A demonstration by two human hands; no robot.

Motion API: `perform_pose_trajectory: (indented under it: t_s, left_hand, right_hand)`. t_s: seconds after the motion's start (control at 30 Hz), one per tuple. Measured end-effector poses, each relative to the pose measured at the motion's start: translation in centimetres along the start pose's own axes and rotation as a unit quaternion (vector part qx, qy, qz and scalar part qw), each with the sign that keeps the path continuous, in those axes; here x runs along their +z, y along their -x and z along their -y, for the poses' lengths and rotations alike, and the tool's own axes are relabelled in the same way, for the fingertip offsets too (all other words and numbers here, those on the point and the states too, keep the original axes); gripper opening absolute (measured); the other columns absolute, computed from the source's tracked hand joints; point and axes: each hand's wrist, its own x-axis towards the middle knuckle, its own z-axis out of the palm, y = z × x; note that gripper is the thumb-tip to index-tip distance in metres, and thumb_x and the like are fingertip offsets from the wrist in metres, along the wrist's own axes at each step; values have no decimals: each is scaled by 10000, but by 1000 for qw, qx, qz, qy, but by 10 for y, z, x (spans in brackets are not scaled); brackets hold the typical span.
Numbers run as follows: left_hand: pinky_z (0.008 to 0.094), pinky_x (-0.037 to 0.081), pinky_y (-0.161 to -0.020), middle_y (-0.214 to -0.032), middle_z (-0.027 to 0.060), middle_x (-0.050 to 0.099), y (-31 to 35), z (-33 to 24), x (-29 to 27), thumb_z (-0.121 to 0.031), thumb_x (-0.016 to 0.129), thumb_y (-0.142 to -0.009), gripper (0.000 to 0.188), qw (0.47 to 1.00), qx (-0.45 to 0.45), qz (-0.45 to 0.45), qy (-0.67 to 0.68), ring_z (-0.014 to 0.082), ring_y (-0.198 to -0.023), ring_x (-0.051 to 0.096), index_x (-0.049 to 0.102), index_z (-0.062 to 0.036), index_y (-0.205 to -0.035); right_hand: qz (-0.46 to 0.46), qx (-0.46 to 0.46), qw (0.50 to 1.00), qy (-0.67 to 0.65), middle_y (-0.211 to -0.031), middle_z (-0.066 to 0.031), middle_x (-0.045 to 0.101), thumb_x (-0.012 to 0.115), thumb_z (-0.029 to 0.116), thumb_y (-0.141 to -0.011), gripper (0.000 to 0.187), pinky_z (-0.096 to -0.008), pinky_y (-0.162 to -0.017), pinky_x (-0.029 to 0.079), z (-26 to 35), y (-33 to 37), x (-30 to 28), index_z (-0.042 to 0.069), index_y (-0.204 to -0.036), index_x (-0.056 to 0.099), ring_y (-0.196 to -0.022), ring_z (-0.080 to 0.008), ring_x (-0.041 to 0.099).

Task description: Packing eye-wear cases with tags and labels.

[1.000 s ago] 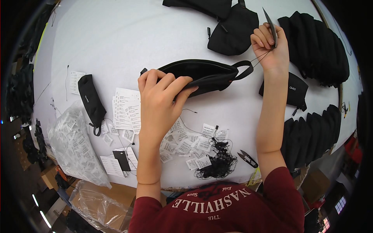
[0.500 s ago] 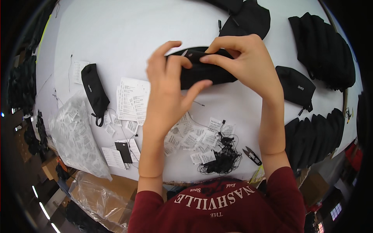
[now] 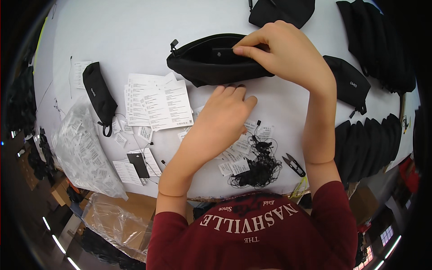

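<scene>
A black zip pouch [image 3: 216, 74] lies crosswise in the middle of the white table, its mouth gaping. Inside it shows a flat black tag [image 3: 220, 55] with a small pale mark. My right hand [image 3: 283, 56] comes over the pouch's right end, thumb and forefinger pinched on the tag's right end. Below the pouch my left hand [image 3: 225, 108] rests palm down above loose white printed labels [image 3: 234, 155], fingers bent toward the pouch's lower edge and the thumb apart from them. Nothing shows in it, though its palm is hidden.
White printed sheets [image 3: 173, 105] lie left of my left hand. A clear bag of labels [image 3: 83, 148] and another black pouch [image 3: 99, 92] are farther left. Tangled black cords [image 3: 256, 166] and thread snips [image 3: 294, 165] lie near the front edge. Stacked black pouches [image 3: 369, 146] line the right.
My left hand has left the pouch and moved down toward the labels. My right hand still pinches the tag, now lower inside the pouch's mouth. The view has shifted slightly.
</scene>
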Motion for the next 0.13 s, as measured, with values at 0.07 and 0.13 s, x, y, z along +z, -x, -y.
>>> perform_pose_trajectory:
  t_s: [0.07,0.13]
  left_hand:
    - [346,370,-813,-858,92,527,-1,-1,3,-120,748,-632,308,1000,10,8,0,263,-905,508,544,-53,-853]
    - [354,372,-821,-903,91,527,0,-2,6,-98,726,-657,295,999,20,33,-8,260,-903,511,545,-69,-889]
  right_hand:
    - [2,-6,1000,-24,-555,-109,588,657,205,-796,184,-283,-457,345,1,0,-1,51,-873,723,-432,-182,454]
    - [98,43,994,11,-597,-140,612,659,212,-799,199,-274,-468,364,10,-4,-13,54,-904,719,-442,-186,488]
